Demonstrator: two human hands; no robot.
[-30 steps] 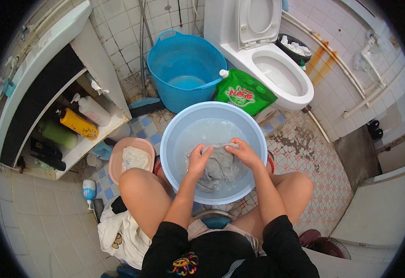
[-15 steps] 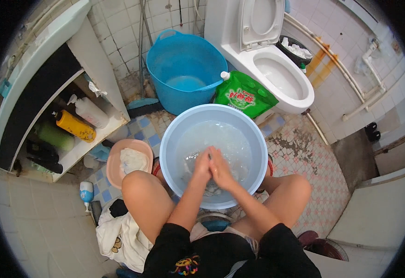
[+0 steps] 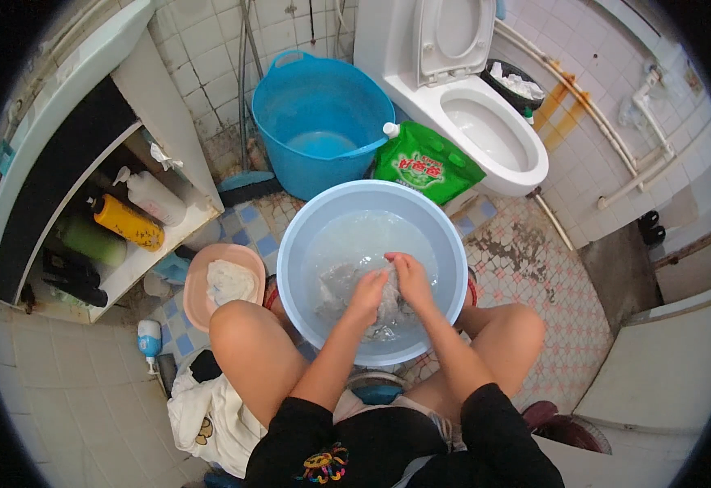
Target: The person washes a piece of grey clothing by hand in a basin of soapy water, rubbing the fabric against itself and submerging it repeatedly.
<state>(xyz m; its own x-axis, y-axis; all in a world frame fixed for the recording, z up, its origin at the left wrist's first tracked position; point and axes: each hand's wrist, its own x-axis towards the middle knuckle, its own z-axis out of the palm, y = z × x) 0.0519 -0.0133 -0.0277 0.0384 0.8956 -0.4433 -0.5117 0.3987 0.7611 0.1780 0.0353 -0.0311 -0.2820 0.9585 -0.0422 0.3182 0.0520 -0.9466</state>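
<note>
A light-blue basin [image 3: 290, 276] of cloudy water stands between my knees. In it lies a wet, greyish thin cloth [image 3: 337, 286], partly under the water. Around its left part the fingers of my left hand [image 3: 367, 296] are closed. My right hand [image 3: 412, 283] grips the cloth a little farther to the right, thumb and fingers bent over it. Both hands are just above the water, a small gap apart, with cloth stretching between and below them. What kind of cloth it is cannot be made out.
Behind the basin stand a big blue tub [image 3: 323, 175], a green refill pouch [image 3: 427, 163] and a toilet [image 3: 493, 142]. To the left are a pink basin [image 3: 195, 285] with white cloth, a pump bottle [image 3: 150, 340], white clothes [image 3: 213, 415] and a shelf [image 3: 148, 260] of bottles.
My hands were pressed together over the water; now they are apart, the right one shifted rightward. Grey cloth shows between them and spreads at the water's surface.
</note>
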